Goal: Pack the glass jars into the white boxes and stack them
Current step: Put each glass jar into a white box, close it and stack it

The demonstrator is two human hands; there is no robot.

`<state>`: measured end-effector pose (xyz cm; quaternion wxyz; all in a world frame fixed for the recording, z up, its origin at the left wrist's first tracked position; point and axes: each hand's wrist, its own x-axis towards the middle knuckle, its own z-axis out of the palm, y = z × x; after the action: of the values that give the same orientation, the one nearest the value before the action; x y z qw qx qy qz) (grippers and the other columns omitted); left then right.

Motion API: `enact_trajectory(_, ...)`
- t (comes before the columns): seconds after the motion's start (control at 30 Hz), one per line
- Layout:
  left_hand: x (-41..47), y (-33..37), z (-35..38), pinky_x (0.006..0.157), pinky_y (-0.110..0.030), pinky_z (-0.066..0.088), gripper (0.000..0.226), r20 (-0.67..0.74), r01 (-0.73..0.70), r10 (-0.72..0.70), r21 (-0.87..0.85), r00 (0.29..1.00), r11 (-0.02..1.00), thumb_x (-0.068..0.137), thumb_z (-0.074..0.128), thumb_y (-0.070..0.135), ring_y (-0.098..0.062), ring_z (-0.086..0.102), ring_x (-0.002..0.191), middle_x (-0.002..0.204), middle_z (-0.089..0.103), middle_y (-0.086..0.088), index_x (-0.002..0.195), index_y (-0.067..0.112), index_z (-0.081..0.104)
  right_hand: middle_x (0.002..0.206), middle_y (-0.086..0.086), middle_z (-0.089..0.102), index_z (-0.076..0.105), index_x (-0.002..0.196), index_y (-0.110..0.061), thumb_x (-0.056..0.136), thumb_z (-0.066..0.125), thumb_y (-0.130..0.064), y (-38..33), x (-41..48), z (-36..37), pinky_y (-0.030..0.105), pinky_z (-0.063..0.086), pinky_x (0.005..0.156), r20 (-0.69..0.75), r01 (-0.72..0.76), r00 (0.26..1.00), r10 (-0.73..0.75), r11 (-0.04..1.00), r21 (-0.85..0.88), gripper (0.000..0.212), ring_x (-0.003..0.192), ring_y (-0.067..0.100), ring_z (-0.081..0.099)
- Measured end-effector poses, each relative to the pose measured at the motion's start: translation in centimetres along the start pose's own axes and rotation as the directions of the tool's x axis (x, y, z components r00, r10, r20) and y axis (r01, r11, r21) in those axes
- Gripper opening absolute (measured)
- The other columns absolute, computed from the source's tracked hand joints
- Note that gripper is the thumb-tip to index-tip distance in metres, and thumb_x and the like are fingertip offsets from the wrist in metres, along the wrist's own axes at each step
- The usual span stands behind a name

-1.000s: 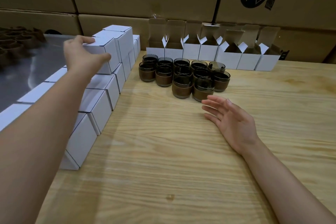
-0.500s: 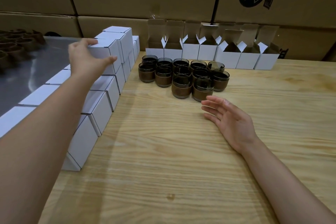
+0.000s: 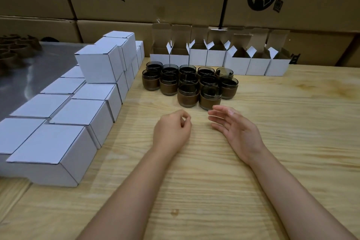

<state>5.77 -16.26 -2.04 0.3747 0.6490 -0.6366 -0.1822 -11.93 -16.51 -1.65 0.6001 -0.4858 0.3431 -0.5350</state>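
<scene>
Wooden table (image 3: 196, 193), glass jars (image 3: 188, 94) just beyond an empty, curled left hand (image 3: 171, 131) and open-fingered right hand (image 3: 236, 129).

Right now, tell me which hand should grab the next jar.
Right, probably: the right hand is open, fingertips just short of the nearest jar; the left hand is curled.

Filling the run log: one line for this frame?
left hand: curled, empty | right hand: open, empty, by front jars | closed white boxes: stacked, frame left | open white boxes: back row, flaps up
</scene>
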Motion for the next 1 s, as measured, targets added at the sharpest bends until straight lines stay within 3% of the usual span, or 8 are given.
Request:
enact_trajectory(0.13,0.6,-0.4,0.1,0.061,-0.025,0.045,0.012,0.028,0.013,-0.012,-0.021,1.000,1.000,0.091,0.055,0.027,-0.007,0.057,0.064,0.063,0.060,0.009,0.091,0.025,0.066,0.105,0.009,0.068,0.066,0.104,-0.012,0.089,0.049,-0.020,0.1,-0.1,0.5,0.033,0.049,0.093,-0.037,0.013,0.999,-0.017,0.993,-0.119,0.024,0.107,0.024,0.061)
enact_trajectory(0.27,0.8,-0.3,0.6,0.062,-0.030,0.041,0.015,0.047,-0.091,0.084,0.191,0.995,0.977,0.092,0.050,0.031,-0.014,0.058,0.074,0.074,0.061,0.008,0.095,0.025,0.064,0.097,-0.004,0.071,0.068,0.095,-0.021,0.094,0.053,-0.007,0.5,-0.5,2.1,0.019,0.049,0.084,-0.037,0.070,0.995,-0.093,0.911,-0.405,0.021,0.098,0.010,0.064)
enact_trajectory(0.4,0.9,-0.5,1.0,0.063,-0.029,0.035,0.018,0.036,-0.171,0.167,0.269,0.985,0.948,0.092,0.048,0.032,-0.019,0.060,0.082,0.086,0.063,0.004,0.096,0.021,0.062,0.098,-0.004,0.066,0.068,0.090,-0.023,0.095,0.055,-0.011,-1.8,2.9,4.6,0.014,0.045,0.078,0.065,0.274,0.949,-0.308,0.706,-0.653,0.019,0.091,0.007,0.060)
enact_trajectory(0.5,0.9,-0.5,1.0,0.062,-0.030,0.037,0.019,0.046,-0.195,0.190,0.271,0.981,0.943,0.093,0.046,0.032,-0.020,0.061,0.082,0.088,0.063,0.003,0.098,0.020,0.060,0.105,0.001,0.058,0.067,0.100,-0.012,0.101,0.040,-0.030,-4.0,9.8,6.5,0.009,0.036,0.076,0.126,0.275,0.946,-0.298,0.533,-0.800,0.033,0.095,0.008,0.052)
enact_trajectory(0.67,0.8,-0.5,1.0,0.066,-0.031,0.041,0.018,0.069,-0.227,0.216,0.265,0.974,0.937,0.095,0.040,0.035,-0.018,0.060,0.081,0.088,0.061,0.005,0.094,0.024,0.056,0.132,0.004,0.049,0.058,0.123,-0.007,0.100,0.020,-0.054,-3.2,21.9,7.5,0.036,0.039,0.098,0.134,0.148,0.988,-0.072,0.266,-0.952,0.065,0.117,0.021,0.050)
enact_trajectory(0.73,0.7,-0.6,1.0,0.065,-0.030,0.040,0.017,0.065,-0.224,0.215,0.238,0.975,0.945,0.094,0.041,0.034,-0.018,0.059,0.080,0.088,0.060,0.005,0.092,0.023,0.054,0.128,0.006,0.053,0.054,0.127,-0.008,0.097,0.018,-0.061,-2.5,25.1,7.8,0.043,0.041,0.100,0.073,0.077,0.997,-0.026,0.251,-0.965,0.071,0.115,0.024,0.052)
enact_trajectory(0.9,0.6,-0.7,0.9,0.061,-0.030,0.037,0.017,0.064,-0.220,0.211,0.223,0.975,0.950,0.093,0.040,0.033,-0.019,0.059,0.079,0.087,0.060,0.005,0.091,0.023,0.053,0.148,0.008,0.037,0.052,0.131,-0.004,0.095,0.011,-0.064,-1.5,28.8,8.3,0.048,0.032,0.106,-0.042,-0.043,0.999,0.006,0.110,-0.993,0.081,0.134,0.032,0.034)
enact_trajectory(1.0,0.5,-0.7,0.9,0.060,-0.028,0.035,0.018,0.071,-0.206,0.194,0.236,0.978,0.950,0.093,0.039,0.035,-0.017,0.058,0.078,0.087,0.059,0.006,0.091,0.024,0.053,0.147,0.012,0.038,0.047,0.134,-0.001,0.096,0.010,-0.062,-1.0,29.2,7.9,0.049,0.032,0.106,-0.076,-0.077,0.997,0.015,0.071,-0.994,0.081,0.133,0.034,0.034)
